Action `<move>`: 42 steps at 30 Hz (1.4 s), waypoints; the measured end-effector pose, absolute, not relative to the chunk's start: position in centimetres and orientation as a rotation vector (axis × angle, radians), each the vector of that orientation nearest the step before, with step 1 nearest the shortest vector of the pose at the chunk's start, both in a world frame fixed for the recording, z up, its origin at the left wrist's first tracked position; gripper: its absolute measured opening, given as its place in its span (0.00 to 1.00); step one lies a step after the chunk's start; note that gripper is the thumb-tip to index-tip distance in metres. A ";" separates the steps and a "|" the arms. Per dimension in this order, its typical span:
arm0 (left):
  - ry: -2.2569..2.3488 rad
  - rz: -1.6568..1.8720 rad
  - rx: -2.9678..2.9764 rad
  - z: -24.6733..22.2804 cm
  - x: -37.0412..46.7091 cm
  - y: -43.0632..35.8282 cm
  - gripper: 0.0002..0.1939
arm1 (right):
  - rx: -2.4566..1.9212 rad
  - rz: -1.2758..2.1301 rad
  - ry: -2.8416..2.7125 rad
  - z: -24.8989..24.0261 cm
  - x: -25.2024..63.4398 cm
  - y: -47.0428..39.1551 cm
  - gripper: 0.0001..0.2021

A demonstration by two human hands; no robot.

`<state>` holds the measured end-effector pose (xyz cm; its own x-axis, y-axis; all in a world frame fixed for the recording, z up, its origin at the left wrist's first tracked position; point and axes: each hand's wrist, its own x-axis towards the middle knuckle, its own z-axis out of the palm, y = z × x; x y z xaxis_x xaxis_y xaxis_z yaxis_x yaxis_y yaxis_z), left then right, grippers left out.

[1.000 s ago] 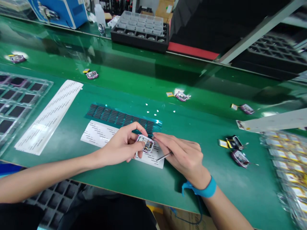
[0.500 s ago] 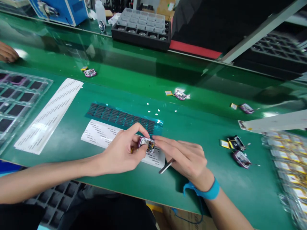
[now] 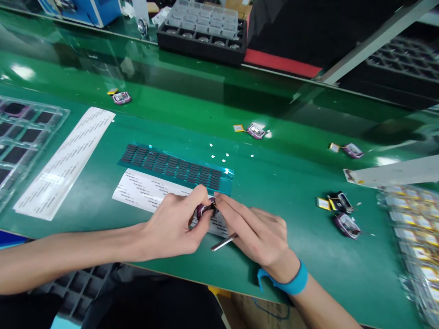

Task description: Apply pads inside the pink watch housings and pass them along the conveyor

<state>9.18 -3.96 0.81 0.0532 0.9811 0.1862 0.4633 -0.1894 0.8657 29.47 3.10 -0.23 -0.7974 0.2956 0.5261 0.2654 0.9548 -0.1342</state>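
Note:
My left hand (image 3: 180, 221) is closed, pinching a small purple watch-like case (image 3: 203, 209) between thumb and forefinger. The case is tilted and mostly hidden by the fingers. My right hand (image 3: 255, 230) has its fingertips at the right edge of that case. A slim metal tool (image 3: 223, 242), perhaps tweezers, sticks out from under the right palm; its other end is hidden. A blue wrist strap (image 3: 291, 279) is on the right wrist. Under the hands lies a white printed label sheet (image 3: 137, 192), with a blue film of dark strips (image 3: 171, 167) just behind it.
Purple cases with batteries lie at the back left (image 3: 121, 98), back middle (image 3: 256, 130) and right (image 3: 353, 151). A black case (image 3: 340, 202) and another purple case (image 3: 347, 225) sit nearer. Trays flank the bench at left (image 3: 56, 112) and right (image 3: 411, 228). A long white sheet (image 3: 65, 164) lies left.
The case has been tilted in my left fingers, so its open inside no longer shows. The metal tool has swung to a flatter angle. Another person's hand at the far left has left the view.

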 end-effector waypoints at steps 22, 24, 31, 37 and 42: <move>1.418 0.980 1.731 0.7 9.0 -4.3 0.12 | -0.908 1.777 -1.833 -0.2 27.2 4.2 0.21; 1.448 0.941 1.714 0.6 9.0 -4.2 0.17 | -0.943 1.730 -1.812 -0.3 27.1 4.5 0.21; 1.286 0.930 2.142 -0.2 8.5 -3.5 0.09 | -0.833 1.391 -1.771 0.1 28.6 7.4 0.35; 1.134 0.693 2.475 -1.8 8.5 -3.2 0.12 | -0.867 1.489 -1.493 0.6 30.1 8.5 0.35; 1.168 0.635 2.405 -2.2 8.7 -3.2 0.14 | -1.020 1.589 -1.526 -0.3 32.5 5.8 0.19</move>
